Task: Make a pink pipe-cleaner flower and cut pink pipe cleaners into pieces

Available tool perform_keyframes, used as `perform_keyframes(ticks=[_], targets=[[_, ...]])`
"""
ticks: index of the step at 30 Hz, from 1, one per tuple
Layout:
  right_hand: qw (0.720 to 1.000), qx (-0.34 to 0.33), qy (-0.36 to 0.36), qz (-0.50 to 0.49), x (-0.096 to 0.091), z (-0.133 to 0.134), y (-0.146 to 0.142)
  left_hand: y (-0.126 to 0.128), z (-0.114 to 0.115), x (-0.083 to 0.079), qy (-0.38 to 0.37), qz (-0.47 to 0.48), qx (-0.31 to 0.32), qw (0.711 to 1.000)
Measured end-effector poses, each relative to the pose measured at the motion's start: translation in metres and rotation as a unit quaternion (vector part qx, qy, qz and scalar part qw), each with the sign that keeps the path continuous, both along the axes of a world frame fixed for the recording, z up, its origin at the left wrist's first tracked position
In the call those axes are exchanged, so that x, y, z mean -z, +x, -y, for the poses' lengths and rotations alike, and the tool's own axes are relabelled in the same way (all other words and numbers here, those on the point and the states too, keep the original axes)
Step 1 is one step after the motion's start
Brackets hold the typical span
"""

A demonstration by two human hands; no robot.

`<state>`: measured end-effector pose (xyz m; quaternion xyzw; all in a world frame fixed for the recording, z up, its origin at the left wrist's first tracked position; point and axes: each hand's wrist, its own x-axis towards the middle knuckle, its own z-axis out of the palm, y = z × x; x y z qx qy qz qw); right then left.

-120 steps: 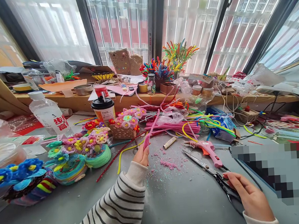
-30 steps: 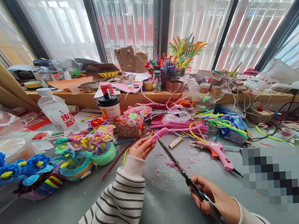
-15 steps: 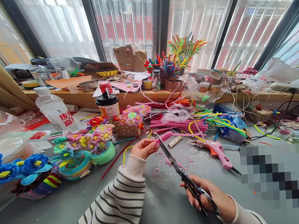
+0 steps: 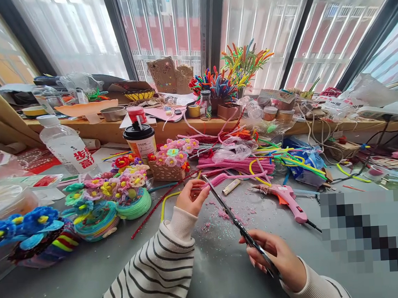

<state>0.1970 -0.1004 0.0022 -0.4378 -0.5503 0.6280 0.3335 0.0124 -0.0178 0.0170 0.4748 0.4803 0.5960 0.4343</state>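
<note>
My left hand (image 4: 191, 198) is closed in a pinch near the middle of the grey table. A fuzzy pink pipe cleaner (image 4: 217, 180) runs from its fingertips, though the gripped end is mostly hidden. My right hand (image 4: 280, 260) is wrapped round the handles of black-and-silver scissors (image 4: 233, 219). Their long blades slant up to the left, with the tips beside my left fingers at the pipe cleaner; the blades look nearly together. Pink fluff trimmings (image 4: 223, 214) and glittery bits lie under the blades.
A pink hot glue gun (image 4: 286, 200) lies to the right, with a lighter (image 4: 231, 187) nearby. Bundled pink pipe cleaners (image 4: 235, 164) are behind. Flower baskets (image 4: 134, 202), a lidded cup (image 4: 140, 141) and a water bottle (image 4: 65, 146) stand left. A cluttered wooden ledge (image 4: 174, 129) runs along the windows.
The scissor blades have turned more edge-on and closed together, and my right hand has tilted with them. My left fingers have shifted slightly up at the pipe cleaner. The whole view has moved a little.
</note>
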Motion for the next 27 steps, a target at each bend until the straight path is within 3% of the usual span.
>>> perform_keyframes(ticks=[3, 9, 16, 27], targets=[[1.000, 0.006, 0.005, -0.006, -0.001, 0.001, -0.001, 0.001, 0.002, -0.001, 0.016, -0.023, -0.014, 1.000], [1.000, 0.009, 0.016, -0.021, 0.004, 0.000, 0.000, 0.000, 0.004, -0.009, -0.034, 0.076, -0.007, 0.996], [1.000, 0.016, 0.006, -0.023, 0.005, 0.003, 0.000, -0.003, 0.006, -0.013, -0.076, 0.092, 0.010, 0.993], [0.999, 0.003, 0.037, -0.025, 0.011, 0.000, -0.002, -0.001, 0.003, -0.007, -0.050, 0.119, 0.016, 0.992]])
